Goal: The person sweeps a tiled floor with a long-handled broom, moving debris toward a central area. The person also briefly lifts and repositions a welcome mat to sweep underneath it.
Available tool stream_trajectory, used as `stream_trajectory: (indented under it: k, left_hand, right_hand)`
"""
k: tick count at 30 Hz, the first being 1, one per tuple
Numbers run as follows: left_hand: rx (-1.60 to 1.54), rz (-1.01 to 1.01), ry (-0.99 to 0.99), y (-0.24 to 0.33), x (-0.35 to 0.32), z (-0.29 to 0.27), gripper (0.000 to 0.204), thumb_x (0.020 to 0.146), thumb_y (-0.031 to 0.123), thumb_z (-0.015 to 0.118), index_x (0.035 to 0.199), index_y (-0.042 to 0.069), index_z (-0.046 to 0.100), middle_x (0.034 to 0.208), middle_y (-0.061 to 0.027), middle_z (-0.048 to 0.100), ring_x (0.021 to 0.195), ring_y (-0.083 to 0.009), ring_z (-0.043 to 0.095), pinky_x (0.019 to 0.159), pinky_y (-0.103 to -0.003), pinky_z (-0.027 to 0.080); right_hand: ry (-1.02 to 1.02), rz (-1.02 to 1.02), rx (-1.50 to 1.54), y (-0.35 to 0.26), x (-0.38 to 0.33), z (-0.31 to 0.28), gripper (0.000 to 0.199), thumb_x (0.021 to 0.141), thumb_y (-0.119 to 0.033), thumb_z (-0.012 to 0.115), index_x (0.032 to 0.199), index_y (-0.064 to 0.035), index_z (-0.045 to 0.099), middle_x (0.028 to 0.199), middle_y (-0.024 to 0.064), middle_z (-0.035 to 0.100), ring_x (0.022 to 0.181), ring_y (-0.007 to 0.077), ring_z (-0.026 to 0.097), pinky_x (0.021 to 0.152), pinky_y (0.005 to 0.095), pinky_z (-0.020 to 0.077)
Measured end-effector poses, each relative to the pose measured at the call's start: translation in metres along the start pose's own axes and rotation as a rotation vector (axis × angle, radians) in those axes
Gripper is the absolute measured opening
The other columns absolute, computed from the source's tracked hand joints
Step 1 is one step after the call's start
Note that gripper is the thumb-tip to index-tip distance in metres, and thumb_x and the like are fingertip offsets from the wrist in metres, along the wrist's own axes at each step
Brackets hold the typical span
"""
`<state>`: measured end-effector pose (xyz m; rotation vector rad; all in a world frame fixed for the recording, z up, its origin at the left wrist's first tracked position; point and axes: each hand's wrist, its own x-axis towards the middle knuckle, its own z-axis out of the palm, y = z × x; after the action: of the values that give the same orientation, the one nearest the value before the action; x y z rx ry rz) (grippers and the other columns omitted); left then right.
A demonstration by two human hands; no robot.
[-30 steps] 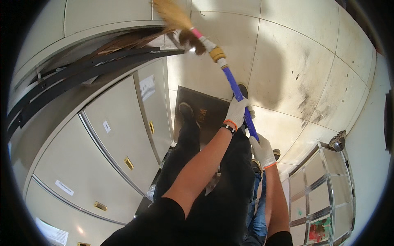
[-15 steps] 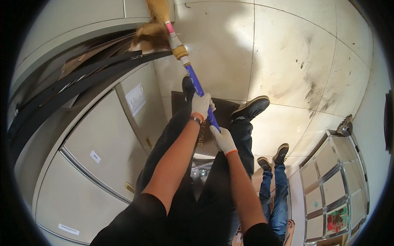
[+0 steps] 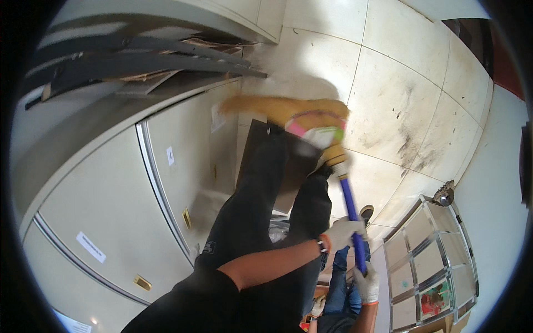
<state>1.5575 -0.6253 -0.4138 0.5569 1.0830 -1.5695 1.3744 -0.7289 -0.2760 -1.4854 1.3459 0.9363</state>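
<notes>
Both my hands, in white knit gloves with orange cuffs, grip the blue handle of a broom (image 3: 347, 194). My left hand (image 3: 345, 232) is wrapped round the handle's middle. Lower down, near the handle's end, my right hand (image 3: 366, 284) is closed on it. The broom head, of tan straw with pink, white and green binding, is lifted in front of my legs. Its bristles sweep out toward the left and are blurred by motion. Behind the head, a dark mat (image 3: 252, 150) and my shoes are partly hidden.
Pale cabinets (image 3: 105, 194) with sliding doors line the left. Long dark strips (image 3: 150, 61) stick out beside them. Dark smudges (image 3: 413, 130) mark the tiled floor. A glass-paned metal frame (image 3: 433, 255) stands at right, near another person's jeans (image 3: 337, 283).
The broom has come up from the floor by the cabinets and back toward me, rightward. Both hands have moved right and closer to my body, still gripping the handle. My view has shifted.
</notes>
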Motion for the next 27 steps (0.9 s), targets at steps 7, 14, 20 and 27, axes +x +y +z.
stream_trajectory:
  k: [7,14,20,27]
  left_hand:
    - [-0.076,0.539,-0.122,0.115,0.005,-0.132,0.006,0.077,0.002,0.055,0.081,0.005,0.054,0.082,-0.0166,0.059,0.089,-0.0430,0.067,0.086,-0.069,0.057]
    - [-0.025,0.526,0.470,0.194,0.089,-0.130,0.001,0.080,0.006,0.060,0.080,0.006,0.060,0.083,-0.0136,0.067,0.088,-0.0375,0.074,0.085,-0.063,0.059]
    - [0.089,0.592,0.714,0.214,0.114,-0.152,0.010,0.073,0.004,0.069,0.080,0.001,0.062,0.079,-0.0161,0.070,0.075,-0.0334,0.074,0.073,-0.055,0.061]
    - [0.384,0.720,0.870,0.346,0.130,-0.238,0.015,0.082,0.011,0.067,0.089,-0.001,0.064,0.080,-0.0178,0.071,0.071,-0.0331,0.073,0.056,-0.050,0.057]
  right_hand:
    - [-0.237,-0.430,-0.241,-0.086,0.166,0.088,0.052,0.097,-0.055,0.068,0.099,-0.0024,0.069,0.077,0.0239,0.069,0.076,0.0442,0.070,0.070,0.0507,0.0524]
    - [-0.496,-0.185,-0.109,-0.116,0.316,0.111,0.067,0.096,-0.066,0.067,0.077,-0.0013,0.070,0.061,0.0057,0.062,0.058,0.0187,0.063,0.058,0.0377,0.0475]
    - [-0.434,-0.318,0.078,-0.089,0.350,0.174,0.065,0.097,-0.065,0.068,0.067,-0.0077,0.061,0.058,-0.0017,0.052,0.049,0.0087,0.048,0.048,0.0301,0.0366]
    - [-0.465,-0.313,0.096,-0.200,0.392,0.250,0.068,0.093,-0.069,0.068,0.079,-0.0028,0.072,0.067,0.0105,0.066,0.065,0.0266,0.068,0.062,0.0401,0.0496]
